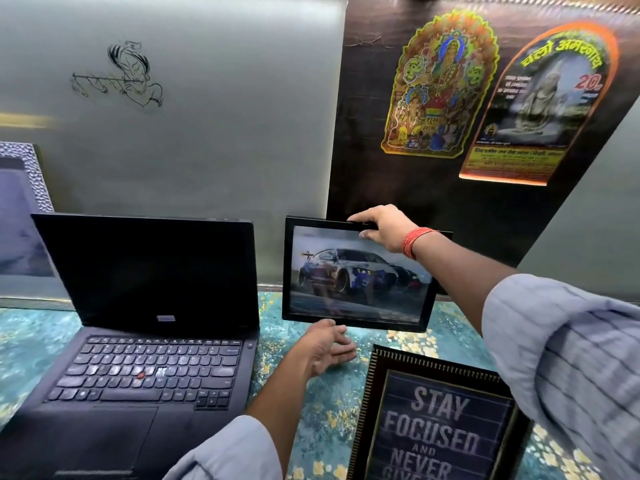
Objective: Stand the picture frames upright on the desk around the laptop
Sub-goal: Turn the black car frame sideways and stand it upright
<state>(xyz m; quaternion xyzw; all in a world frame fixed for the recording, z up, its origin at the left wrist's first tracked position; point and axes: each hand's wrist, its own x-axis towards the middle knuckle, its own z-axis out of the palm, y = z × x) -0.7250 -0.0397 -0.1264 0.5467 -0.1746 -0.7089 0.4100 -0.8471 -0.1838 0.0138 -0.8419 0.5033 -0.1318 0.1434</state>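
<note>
Your black car-picture frame (356, 278) stands upright right of the open laptop (149, 306); the "Stay Focused" frame (440, 420) lies flat.

Desk with a teal and yellow patterned top

The desk (332, 420) carries an open black laptop (145, 341) at its left part; a dark "STAY FOCUSED" frame (440, 424) lies flat near the front right; a silver frame (20, 209) stands at the back left corner

Right hand (384, 227) grip pinches top edge of car-photo frame (356, 275), upright at laptop's (145, 306) 3 o'clock. Left hand (329, 344) open, palm up, under frame's bottom edge.
</note>
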